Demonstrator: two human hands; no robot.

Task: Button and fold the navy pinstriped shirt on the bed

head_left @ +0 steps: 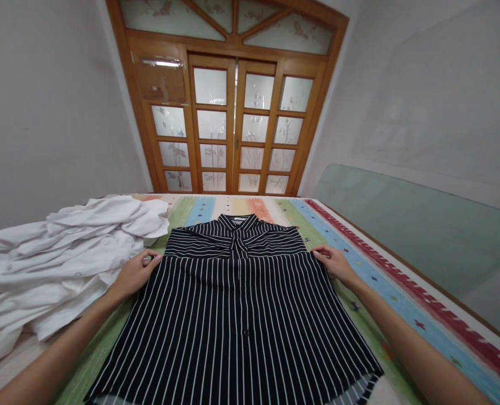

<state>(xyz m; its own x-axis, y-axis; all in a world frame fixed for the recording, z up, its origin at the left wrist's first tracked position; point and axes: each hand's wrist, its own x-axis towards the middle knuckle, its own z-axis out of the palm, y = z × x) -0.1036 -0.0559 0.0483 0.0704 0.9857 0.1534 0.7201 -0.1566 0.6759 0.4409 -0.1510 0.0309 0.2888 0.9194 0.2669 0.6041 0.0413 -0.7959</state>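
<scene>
A black shirt with white stripes point(216, 304) lies spread front side up, its collar at the far end and its hem toward me. Across its chest runs a crosswise fold, with bunched cloth just beyond it. My left hand point(139, 271) pinches the shirt's left edge at that fold. On the opposite edge, level with it, my right hand point(333, 263) grips the cloth between thumb and fingers. Both sleeves are out of sight.
Crumpled white cloth point(76, 253) is heaped on the left. Beneath everything lies a colourful striped bedspread point(351, 247). A pale green board point(410, 219) rises along the right side. Beyond the far edge stand wooden doors with glass panes point(235, 129).
</scene>
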